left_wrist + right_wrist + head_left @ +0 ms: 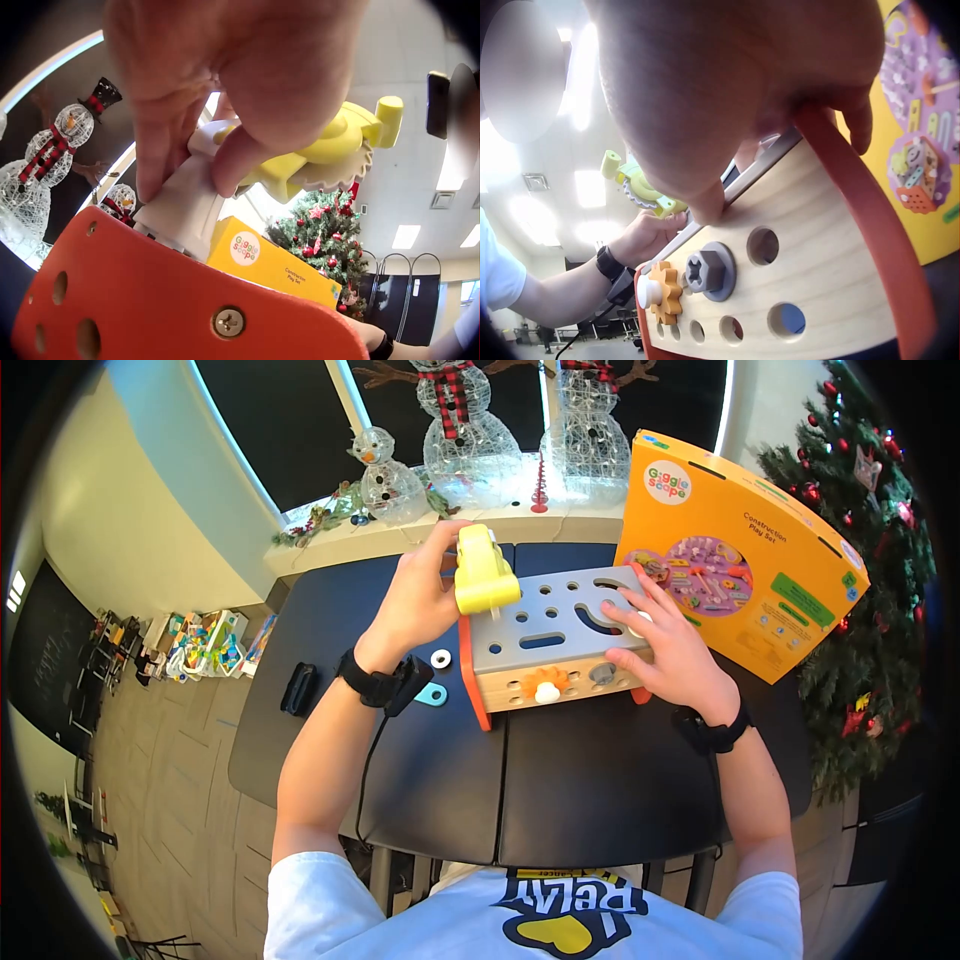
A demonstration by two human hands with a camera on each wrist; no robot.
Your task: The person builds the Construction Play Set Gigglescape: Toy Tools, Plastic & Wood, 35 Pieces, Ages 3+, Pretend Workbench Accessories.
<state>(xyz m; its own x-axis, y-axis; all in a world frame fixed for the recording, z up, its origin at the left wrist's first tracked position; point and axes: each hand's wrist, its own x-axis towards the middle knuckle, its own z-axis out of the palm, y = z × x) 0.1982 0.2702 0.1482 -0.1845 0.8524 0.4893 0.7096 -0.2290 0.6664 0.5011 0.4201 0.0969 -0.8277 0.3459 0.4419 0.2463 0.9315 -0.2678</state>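
A yellow toy circular saw (484, 572) with a pale toothed blade is held in my left hand (414, 596), over the left end of a wooden toy workbench (545, 628). In the left wrist view, thumb and fingers pinch a whitish block (184, 206) under the saw, right at the rim of the red end panel (172, 300). My right hand (672, 645) rests spread on the workbench's right end, thumb at the front edge and a finger over the red side. An orange gear (667, 293) with a white peg and a grey hex bolt (711, 271) sit in the front panel.
A white ring (440, 658), a turquoise strip (432, 694) and a black item (299, 689) lie on the dark table (420, 780) to the left. A yellow play set box (745, 550) stands behind right, beside a Christmas tree (860, 560). Wire snowmen (465, 430) stand on the sill.
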